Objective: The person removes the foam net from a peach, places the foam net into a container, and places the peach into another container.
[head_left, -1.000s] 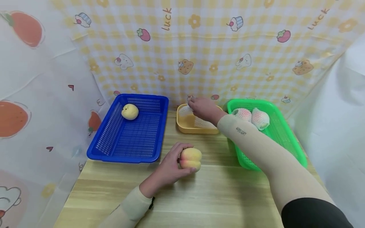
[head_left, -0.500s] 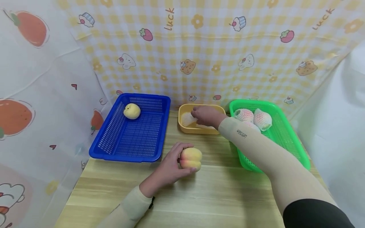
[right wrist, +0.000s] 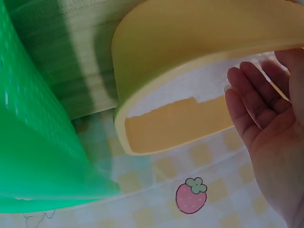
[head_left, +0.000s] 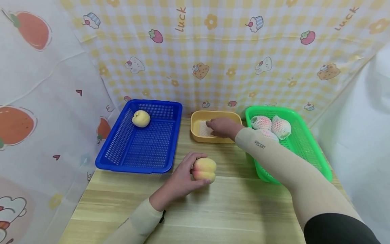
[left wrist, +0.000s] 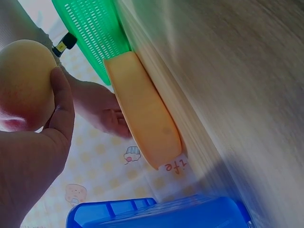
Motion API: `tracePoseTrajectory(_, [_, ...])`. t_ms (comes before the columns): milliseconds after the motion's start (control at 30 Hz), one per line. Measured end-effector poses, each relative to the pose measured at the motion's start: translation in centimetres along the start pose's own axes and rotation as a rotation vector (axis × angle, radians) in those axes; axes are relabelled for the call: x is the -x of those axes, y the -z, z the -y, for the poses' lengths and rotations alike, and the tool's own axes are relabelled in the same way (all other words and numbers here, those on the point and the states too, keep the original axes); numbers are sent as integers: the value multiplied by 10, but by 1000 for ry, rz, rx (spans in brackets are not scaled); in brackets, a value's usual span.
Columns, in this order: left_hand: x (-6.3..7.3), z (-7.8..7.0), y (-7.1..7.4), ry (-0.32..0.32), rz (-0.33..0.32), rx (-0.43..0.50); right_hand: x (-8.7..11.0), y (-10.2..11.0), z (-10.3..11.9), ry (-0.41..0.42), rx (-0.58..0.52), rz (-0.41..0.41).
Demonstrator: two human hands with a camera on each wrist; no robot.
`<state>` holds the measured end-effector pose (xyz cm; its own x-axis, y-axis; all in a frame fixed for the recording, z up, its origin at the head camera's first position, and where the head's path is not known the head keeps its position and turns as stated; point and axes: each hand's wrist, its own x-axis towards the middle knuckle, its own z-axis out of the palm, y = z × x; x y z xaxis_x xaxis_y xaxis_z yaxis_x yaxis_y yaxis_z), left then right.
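My left hand [head_left: 185, 178] grips a bare yellow-pink peach [head_left: 204, 170] just above the table, thumb on its near side. In the left wrist view the same peach [left wrist: 26, 85] fills the left edge. At the back, my right hand [head_left: 223, 127] reaches down into a shallow yellow box [head_left: 195, 137]. White foam netting [head_left: 204, 129] lies flat in the box beside my fingertips. From the right wrist, my right hand [right wrist: 270, 114] shows loosely bent fingers, the tips partly behind the box rim; no grip on the netting is visible.
A blue basket [head_left: 137, 168] on the left holds one bare peach [head_left: 141, 119]. On the right, a green basket [head_left: 317, 159] contains several net-wrapped peaches [head_left: 281, 127], partly behind my right forearm. A patterned curtain [head_left: 213, 74] hangs close behind the box.
My right hand has lowered into the yellow box and shifted slightly right. The netting that stood up under its fingers now lies flat. The left hand keeps its hold on the peach.
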<state>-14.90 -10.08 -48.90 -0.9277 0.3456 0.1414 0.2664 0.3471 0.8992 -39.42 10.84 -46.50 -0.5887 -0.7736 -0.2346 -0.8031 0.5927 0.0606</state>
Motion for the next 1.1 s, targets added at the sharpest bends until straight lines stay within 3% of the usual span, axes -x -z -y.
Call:
tracePoseTrajectory(333, [0, 1, 0, -3, -7, 2, -4, 2, 5, -5, 12, 85])
tracePoseTrajectory(500, [1, 2, 0, -5, -9, 1, -6, 1, 5, -14, 20, 96])
tracePoseTrajectory(667, [1, 1, 0, -3, -12, 2, -4, 4, 5, -23, -39, 90])
tracePoseTrajectory(1100, [1, -1, -3, -10, -5, 4, 21, 19, 7, -7, -115, -88])
